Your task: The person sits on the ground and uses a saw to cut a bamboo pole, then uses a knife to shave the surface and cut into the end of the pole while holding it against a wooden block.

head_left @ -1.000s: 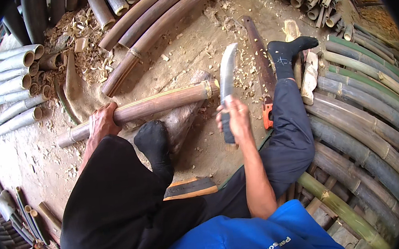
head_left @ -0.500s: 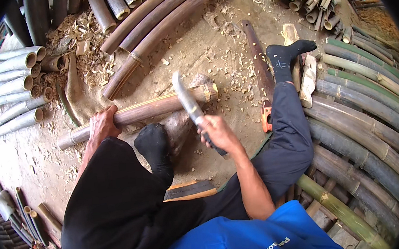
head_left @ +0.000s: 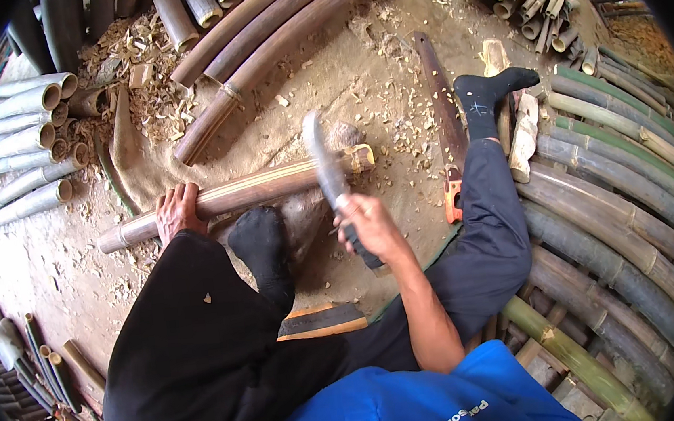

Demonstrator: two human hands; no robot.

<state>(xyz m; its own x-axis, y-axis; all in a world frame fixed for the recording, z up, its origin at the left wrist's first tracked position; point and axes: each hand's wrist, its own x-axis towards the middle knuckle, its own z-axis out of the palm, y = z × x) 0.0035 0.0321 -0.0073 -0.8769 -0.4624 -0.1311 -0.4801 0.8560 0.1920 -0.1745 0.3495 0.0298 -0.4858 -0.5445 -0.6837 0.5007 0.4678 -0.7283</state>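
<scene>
A brown bamboo pole (head_left: 258,190) lies across in front of me, its right end resting on a stone-like block (head_left: 301,218). Pale strips of cut skin run along its top toward that end. My left hand (head_left: 180,211) is closed over the pole's left part. In my right hand (head_left: 369,228) is the black handle of a machete (head_left: 327,163). Its slightly blurred, curved blade points away from me and crosses in front of the pole near the right end. Whether the blade touches the bamboo I cannot tell. My black-socked foot (head_left: 259,242) is just on the near side of the pole.
A handsaw with an orange handle (head_left: 453,201) lies to the right, beside my outstretched leg. Long bamboo poles (head_left: 597,210) fill the right side. Cut bamboo tubes (head_left: 26,139) are stacked at the left. Longer pieces (head_left: 273,54) lie beyond, among wood shavings (head_left: 159,90).
The bamboo pole has rolled a little, bringing more of its pale cut strip upward, and my left hand has shifted with it. The machete has moved slightly right.
</scene>
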